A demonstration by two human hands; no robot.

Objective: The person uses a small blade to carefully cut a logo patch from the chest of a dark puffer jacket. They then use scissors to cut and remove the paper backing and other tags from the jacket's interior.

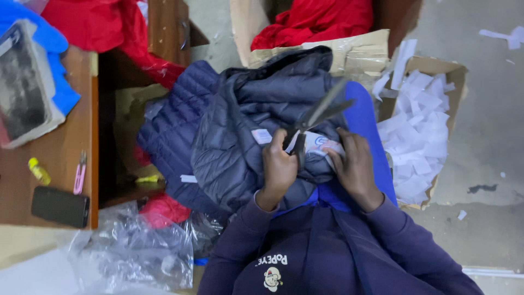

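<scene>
A dark grey quilted jacket (pixel 240 131) lies bunched on my lap over a navy quilted jacket (pixel 177 123) and a blue cloth (pixel 364 117). My left hand (pixel 278 166) grips black scissors (pixel 319 113); their blades point up and to the right and look blurred. My right hand (pixel 355 169) pinches a white label (pixel 322 145) attached to the grey jacket, right beside the scissors' handles. A second small white tag (pixel 261 136) shows on the jacket to the left of my left hand.
A cardboard box (pixel 456 71) of several white paper tags stands at the right. Another box (pixel 355 52) with red garments (pixel 316 19) is ahead. The wooden desk (pixel 65 142) at left holds a black phone (pixel 60 206), pink snips (pixel 80 172) and a grey tray (pixel 24 82). Clear plastic bags (pixel 131 251) lie at lower left.
</scene>
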